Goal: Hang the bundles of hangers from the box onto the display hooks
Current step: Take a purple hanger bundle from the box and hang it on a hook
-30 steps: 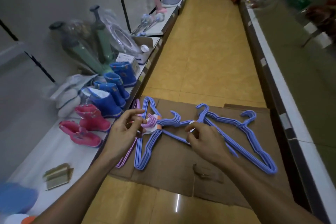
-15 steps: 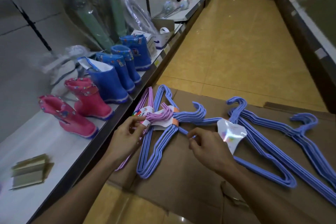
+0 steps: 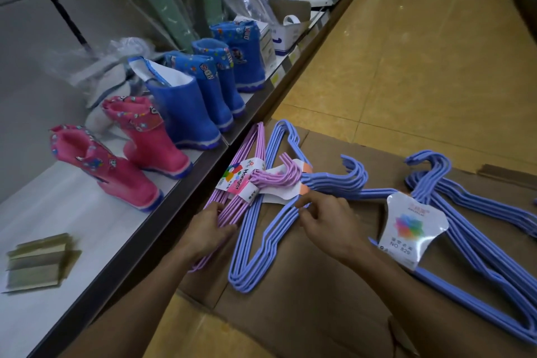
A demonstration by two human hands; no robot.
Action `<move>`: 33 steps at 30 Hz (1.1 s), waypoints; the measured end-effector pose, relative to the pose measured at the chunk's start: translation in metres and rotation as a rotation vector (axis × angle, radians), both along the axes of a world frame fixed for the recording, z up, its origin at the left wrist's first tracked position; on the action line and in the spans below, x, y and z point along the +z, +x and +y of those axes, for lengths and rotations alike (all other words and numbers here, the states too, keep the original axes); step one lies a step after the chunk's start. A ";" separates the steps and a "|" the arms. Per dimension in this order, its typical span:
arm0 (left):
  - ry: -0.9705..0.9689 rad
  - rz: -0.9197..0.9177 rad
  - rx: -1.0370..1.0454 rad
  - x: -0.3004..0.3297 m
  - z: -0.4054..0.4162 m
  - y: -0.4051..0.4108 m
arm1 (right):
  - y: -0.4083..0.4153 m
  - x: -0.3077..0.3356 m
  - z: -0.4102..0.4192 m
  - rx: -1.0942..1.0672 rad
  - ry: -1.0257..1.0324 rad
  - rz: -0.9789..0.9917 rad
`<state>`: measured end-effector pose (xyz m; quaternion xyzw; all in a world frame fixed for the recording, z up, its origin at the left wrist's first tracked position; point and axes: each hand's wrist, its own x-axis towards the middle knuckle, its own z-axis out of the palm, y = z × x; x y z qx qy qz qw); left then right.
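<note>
Several hanger bundles lie on flattened cardboard [image 3: 313, 293] on the floor. A lilac bundle [image 3: 255, 148] with a "Hanger" label lies at the left edge, against the shelf front. My left hand [image 3: 207, 231] grips its lower wires. Beside it lies a blue bundle [image 3: 261, 244] with a white and orange label. My right hand [image 3: 325, 219] pinches that bundle's wires just below the label. Another blue bundle [image 3: 470, 238] with a white label marked "NO 829" rests to the right. No display hooks are in view.
A low white shelf [image 3: 96, 229] runs along the left. It carries pink boots [image 3: 116, 163], blue boots [image 3: 209, 81], wrapped green items [image 3: 171, 0], an open carton [image 3: 287, 26] and a greenish folded piece [image 3: 37, 261]. Yellow tiled floor [image 3: 406, 67] stretches ahead.
My view has dropped and drawn nearer to the hangers. My left hand slid from the lilac hooks down onto the lilac wires. My right hand shifted left onto the middle blue bundle.
</note>
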<state>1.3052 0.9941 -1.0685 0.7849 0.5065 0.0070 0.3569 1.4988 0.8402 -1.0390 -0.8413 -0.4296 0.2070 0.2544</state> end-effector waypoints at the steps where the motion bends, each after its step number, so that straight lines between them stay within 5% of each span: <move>1: -0.013 0.021 -0.002 -0.004 0.001 -0.001 | 0.000 -0.002 0.003 0.010 -0.008 0.001; 12: 0.040 0.087 -0.058 -0.024 0.009 -0.011 | 0.000 -0.016 0.018 0.019 -0.058 0.065; 21: 0.328 -0.017 -0.216 0.000 0.003 -0.009 | -0.006 -0.011 0.021 0.001 0.040 0.221; 28: 0.346 -0.211 -0.144 0.018 -0.016 0.001 | -0.006 0.008 0.045 -0.268 0.200 0.825; 33: 0.386 -0.253 -0.152 0.036 -0.036 0.008 | -0.014 0.031 0.070 -0.346 0.359 1.065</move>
